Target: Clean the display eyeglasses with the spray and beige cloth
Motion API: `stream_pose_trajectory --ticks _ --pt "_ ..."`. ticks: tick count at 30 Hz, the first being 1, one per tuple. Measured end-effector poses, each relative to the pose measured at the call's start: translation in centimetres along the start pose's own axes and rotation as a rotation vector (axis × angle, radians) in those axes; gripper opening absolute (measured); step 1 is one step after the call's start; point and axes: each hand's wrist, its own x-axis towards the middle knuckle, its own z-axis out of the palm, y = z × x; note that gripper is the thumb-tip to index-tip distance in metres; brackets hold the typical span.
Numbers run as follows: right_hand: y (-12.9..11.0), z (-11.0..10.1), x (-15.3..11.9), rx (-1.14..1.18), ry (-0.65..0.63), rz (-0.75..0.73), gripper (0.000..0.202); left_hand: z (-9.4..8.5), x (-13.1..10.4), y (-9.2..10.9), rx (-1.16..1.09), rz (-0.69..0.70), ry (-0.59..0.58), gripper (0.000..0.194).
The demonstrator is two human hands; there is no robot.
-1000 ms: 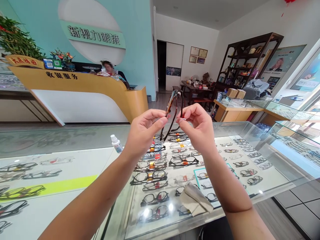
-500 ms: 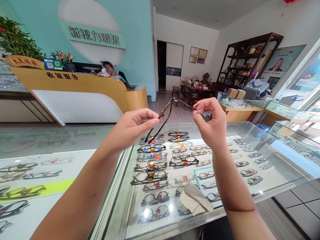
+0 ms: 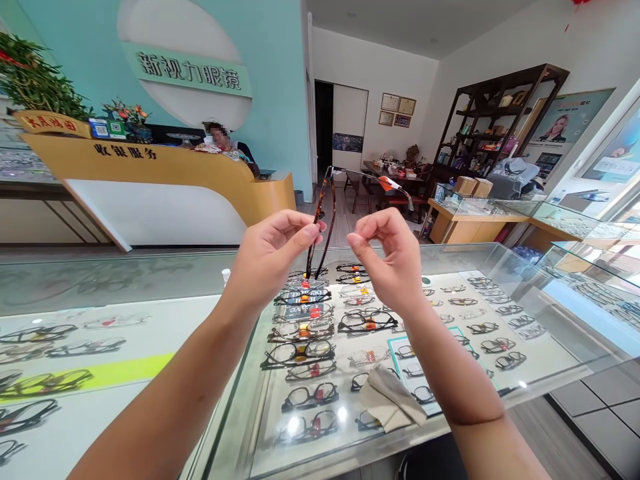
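Unlike half a second earlier, the right hand (image 3: 393,267) is off the one lifted pair of glasses (image 3: 321,201), curled near it, whether closed I cannot tell, while the left hand (image 3: 270,257) alone pinches its side above the glass tabletop (image 3: 545,353), where one beige cloth (image 3: 390,397) lies.

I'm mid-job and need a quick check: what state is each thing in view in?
Eyeglasses: held up, apart from the display case.
Left hand: grip shut on the eyeglasses.
Right hand: fingers curled, apart from the eyeglasses.
Cloth: folded, lying on the case's glass.
Display case: glass-topped, frames in rows underneath.
Door at the back: partly open.
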Motion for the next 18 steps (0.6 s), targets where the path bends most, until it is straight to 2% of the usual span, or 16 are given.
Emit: stream_pose_trajectory --ticks 3,5,11,16,18 --pt "0.6 0.1 0.4 0.194 -0.064 0.145 0.032 0.2 -0.2 -0.1 0.002 0.005 -0.028 0.028" --pt "0.7 0.0 0.8 0.291 -0.073 0.192 0.038 0.4 -0.3 -0.2 0.007 0.001 -0.035 0.029" --pt "1.1 0.1 1.2 0.358 -0.132 0.226 0.038 1.0 -0.7 -0.2 0.035 0.008 -0.054 0.028" --pt "1.1 0.2 1.0 0.385 -0.119 0.256 0.029 1.3 -0.9 -0.4 0.039 0.019 -0.082 0.026" --pt "1.0 0.2 1.0 0.396 -0.123 0.261 0.032 1.3 -0.9 -0.5 0.039 0.017 -0.085 0.026"
